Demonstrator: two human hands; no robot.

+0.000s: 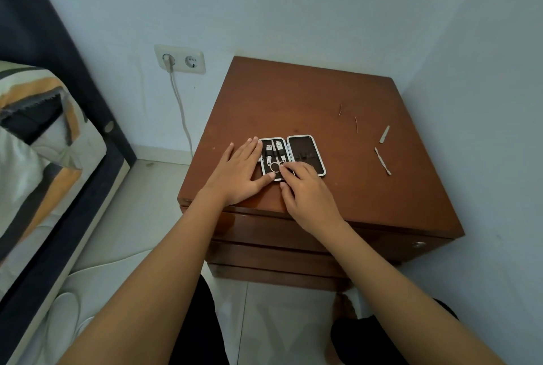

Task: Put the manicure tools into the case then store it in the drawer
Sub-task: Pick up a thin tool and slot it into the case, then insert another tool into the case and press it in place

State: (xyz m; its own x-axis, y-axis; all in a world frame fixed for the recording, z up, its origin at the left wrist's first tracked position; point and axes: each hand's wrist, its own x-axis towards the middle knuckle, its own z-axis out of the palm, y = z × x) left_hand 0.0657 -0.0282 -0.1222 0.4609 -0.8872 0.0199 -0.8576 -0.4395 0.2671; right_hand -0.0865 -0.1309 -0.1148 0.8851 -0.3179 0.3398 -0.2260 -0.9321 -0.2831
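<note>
Head view: the case (pixel 293 156) is lying open on the nightstand (pixel 293 100), the left hand (pixel 239 172) pressing flat and open-fingered at its 9 o'clock edge while the right hand (pixel 305 191) is pinching the scissors (pixel 277 165) into the left tray. Two loose tools (pixel 383 150) are lying at 3 o'clock, well apart from the case, long axes roughly toward 12 o'clock. The right hand is nearer them; the drawer (pixel 264 229) is sitting shut at 6 o'clock.
</note>
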